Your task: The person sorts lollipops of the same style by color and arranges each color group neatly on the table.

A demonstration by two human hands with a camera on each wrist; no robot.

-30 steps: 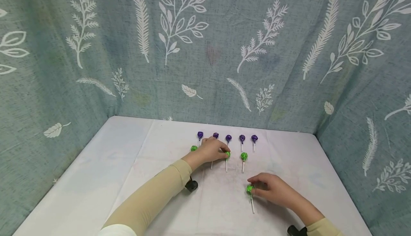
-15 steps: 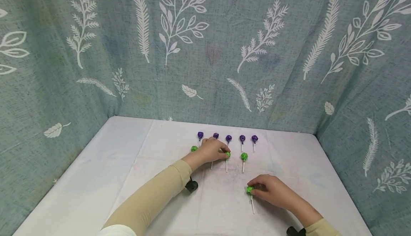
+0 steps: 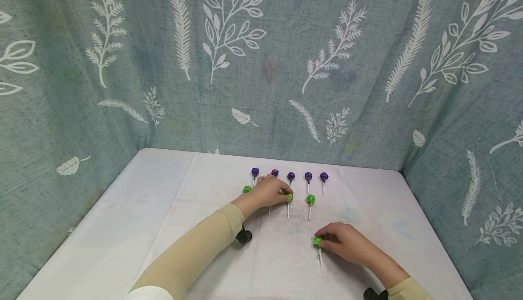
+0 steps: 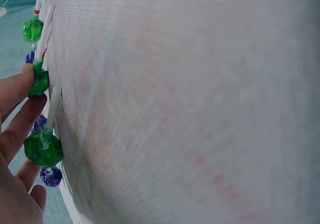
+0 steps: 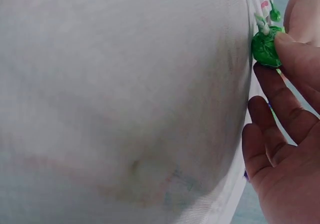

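Note:
My left hand [image 3: 267, 191] pinches the head of a green-wrapped lollipop [image 3: 290, 197] between thumb and forefinger; its white stick points toward me on the table. The left wrist view shows that same green lollipop [image 4: 41, 81] at the fingertips. Nearer to me, my right hand [image 3: 349, 244] pinches another green lollipop [image 3: 318, 241] by its head, stick toward me. In the right wrist view this lollipop [image 5: 265, 48] sits between thumb and forefinger. One green lollipop [image 3: 311, 199] lies right of the left hand, another [image 3: 247, 189] left of it. A further stick [image 3: 269, 210] shows below that hand, its head hidden.
Several purple lollipops [image 3: 308, 176] lie in a row behind the green ones, near the back of the white-covered table [image 3: 196, 263]. A blue-green leaf-patterned curtain [image 3: 269, 123] stands along the back and both sides.
Almost nothing differs. My right hand and its green lollipop have shifted very slightly toward me; the left hand stays where it was, pinching its lollipop.

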